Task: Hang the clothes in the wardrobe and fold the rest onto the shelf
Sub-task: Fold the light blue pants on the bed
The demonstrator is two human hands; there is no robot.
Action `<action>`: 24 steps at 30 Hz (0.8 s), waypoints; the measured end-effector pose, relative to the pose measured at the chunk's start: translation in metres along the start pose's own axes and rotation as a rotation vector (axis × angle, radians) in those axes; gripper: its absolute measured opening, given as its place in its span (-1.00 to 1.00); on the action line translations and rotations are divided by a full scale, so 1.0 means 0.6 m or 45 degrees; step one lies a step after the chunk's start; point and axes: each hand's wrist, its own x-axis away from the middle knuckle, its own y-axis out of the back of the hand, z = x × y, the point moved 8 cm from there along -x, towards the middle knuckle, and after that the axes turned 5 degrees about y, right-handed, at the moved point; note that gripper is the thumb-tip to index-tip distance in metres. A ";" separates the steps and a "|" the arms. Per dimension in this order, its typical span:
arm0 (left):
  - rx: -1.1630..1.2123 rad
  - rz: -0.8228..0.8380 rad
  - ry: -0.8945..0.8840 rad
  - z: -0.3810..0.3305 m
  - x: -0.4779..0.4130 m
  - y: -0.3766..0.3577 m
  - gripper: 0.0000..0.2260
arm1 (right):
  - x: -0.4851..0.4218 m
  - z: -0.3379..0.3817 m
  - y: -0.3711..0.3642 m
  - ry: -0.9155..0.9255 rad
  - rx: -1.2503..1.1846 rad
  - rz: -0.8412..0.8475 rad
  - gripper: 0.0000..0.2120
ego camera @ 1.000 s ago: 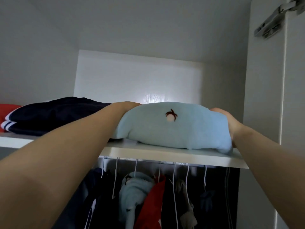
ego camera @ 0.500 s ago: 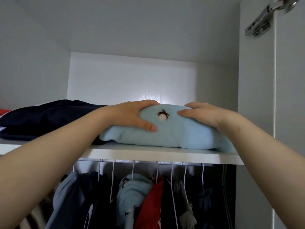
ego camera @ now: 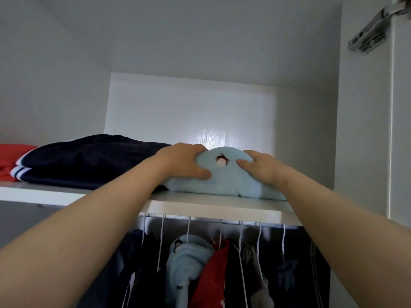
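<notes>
On shelf (ego camera: 211,206) | blue garment (ego camera: 224,183) | gripped between left hand (ego camera: 184,162), right hand (ego camera: 260,168)

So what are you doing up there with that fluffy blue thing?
A person is putting a folded light blue fleece garment on the white wardrobe shelf. The left hand and right hand both grip its top, thumbs in front. It lies beside a folded navy garment with white stripes; other clothes hang on the rail below.

A silver metal hinge (ego camera: 367,35) is fixed high at the upper right
</notes>
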 end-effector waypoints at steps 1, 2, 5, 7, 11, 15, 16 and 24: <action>0.036 0.008 0.022 0.010 0.002 0.000 -0.55 | 0.003 0.002 -0.005 0.018 -0.077 0.007 -0.58; 0.082 0.015 0.039 0.017 0.005 -0.001 -0.58 | 0.005 0.003 -0.008 0.029 -0.128 -0.004 -0.57; 0.133 -0.036 0.047 0.022 0.010 -0.009 -0.61 | 0.011 -0.002 -0.011 0.022 -0.152 -0.075 -0.55; 0.003 -0.135 0.053 0.019 0.013 -0.005 -0.56 | 0.017 -0.007 -0.010 0.013 -0.199 -0.130 -0.56; -0.281 -0.278 0.144 0.024 0.025 0.006 -0.50 | 0.034 -0.024 -0.003 -0.080 -0.236 -0.212 -0.49; -0.209 -0.204 0.162 0.022 0.051 -0.004 -0.49 | 0.068 -0.029 0.009 -0.176 -0.112 -0.252 -0.50; -0.208 -0.193 0.177 0.022 0.059 -0.004 -0.49 | 0.079 -0.028 0.015 -0.208 -0.043 -0.281 -0.51; -0.026 -0.417 0.246 0.003 0.171 0.035 -0.62 | 0.193 0.051 0.021 0.009 0.082 -0.523 -0.59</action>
